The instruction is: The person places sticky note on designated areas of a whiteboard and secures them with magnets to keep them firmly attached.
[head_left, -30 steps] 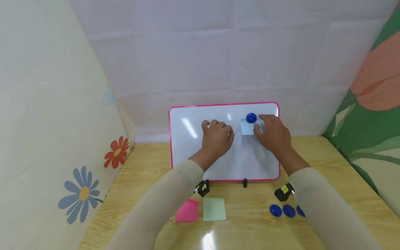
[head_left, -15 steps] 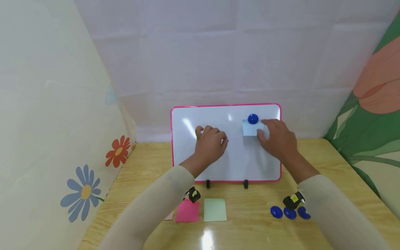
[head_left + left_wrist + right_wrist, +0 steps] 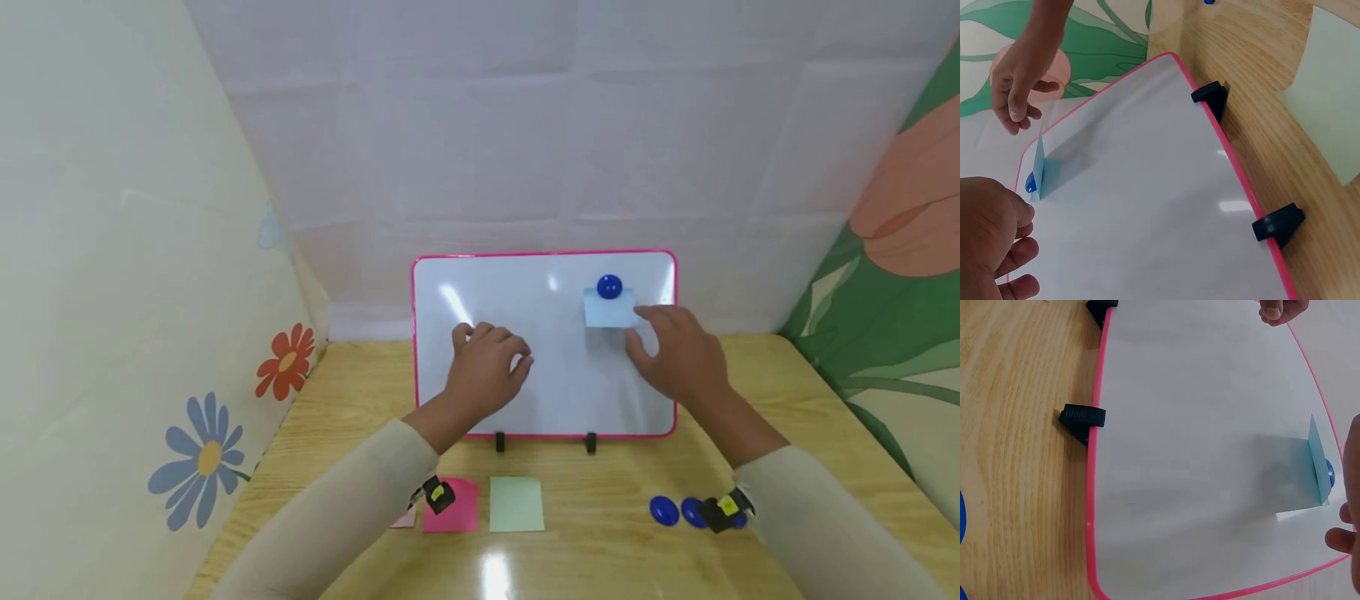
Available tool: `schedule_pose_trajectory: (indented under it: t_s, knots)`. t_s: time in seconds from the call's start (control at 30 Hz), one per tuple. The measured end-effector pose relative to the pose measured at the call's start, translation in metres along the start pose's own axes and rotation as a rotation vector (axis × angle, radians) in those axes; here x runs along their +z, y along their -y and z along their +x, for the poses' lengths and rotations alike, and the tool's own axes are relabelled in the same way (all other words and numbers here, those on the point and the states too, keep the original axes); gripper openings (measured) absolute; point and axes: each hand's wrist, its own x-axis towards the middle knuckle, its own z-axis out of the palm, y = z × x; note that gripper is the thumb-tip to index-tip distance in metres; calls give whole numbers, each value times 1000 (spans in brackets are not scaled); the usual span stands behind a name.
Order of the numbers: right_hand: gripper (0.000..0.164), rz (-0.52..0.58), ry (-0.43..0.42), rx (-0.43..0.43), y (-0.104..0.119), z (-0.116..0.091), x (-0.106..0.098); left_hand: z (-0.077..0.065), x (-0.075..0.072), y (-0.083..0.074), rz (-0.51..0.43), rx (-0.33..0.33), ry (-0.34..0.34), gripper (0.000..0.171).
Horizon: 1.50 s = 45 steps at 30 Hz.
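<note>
A pink-rimmed whiteboard [image 3: 540, 375] stands on black clip feet. Near its upper right, a round blue magnet [image 3: 610, 287] pins a light blue sticky note [image 3: 609, 312] by its top, and the wrist views show the note's lower part sticking out from the board. My right hand [image 3: 678, 354] is just right of the note, thumb and fingers apart and loosely bent, holding nothing. In front of the board's left half hovers my left hand [image 3: 486, 371], its fingers loosely curled with nothing in them; the left wrist view shows its fingertips [image 3: 1022, 250] apart.
On the wooden table [image 3: 585, 550] lie a pink sticky note [image 3: 452, 507], a pale green one [image 3: 516, 504] and a light pink one partly under the left sleeve. Several blue magnets [image 3: 664, 511] lie at right, partly behind the wrist camera. Black feet [image 3: 591, 442] jut forward.
Both hands have drawn back and downward, the left also to the left, the right to the right away from the note. The note and its magnet stay on the board.
</note>
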Motion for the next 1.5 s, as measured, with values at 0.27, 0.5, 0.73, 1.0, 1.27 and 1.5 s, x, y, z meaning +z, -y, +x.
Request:
schedule_pose_trajectory:
  t_s: [0.27, 0.5, 0.73, 1.0, 1.27, 1.5]
  knots:
    - [45, -3, 0, -23, 1, -10, -3, -12, 0, 8, -21, -6, 10, 14]
    - [44, -7, 0, -51, 0, -19, -4, -22, 2, 14, -37, 3, -2, 13]
    - [44, 0, 16, -69, -1, -28, -4, -32, -1, 17, -47, 0, 21, 15]
    - [46, -1, 34, -75, 1, -36, -4, -46, -2, 22, -84, 20, 49, 15]
    - [44, 2, -4, -125, -3, -45, 1, -59, 3, 24, -117, 58, 60, 14]
    - [45, 0, 31, -107, -3, -55, 1, -71, 6, 25, -151, 71, 96, 17]
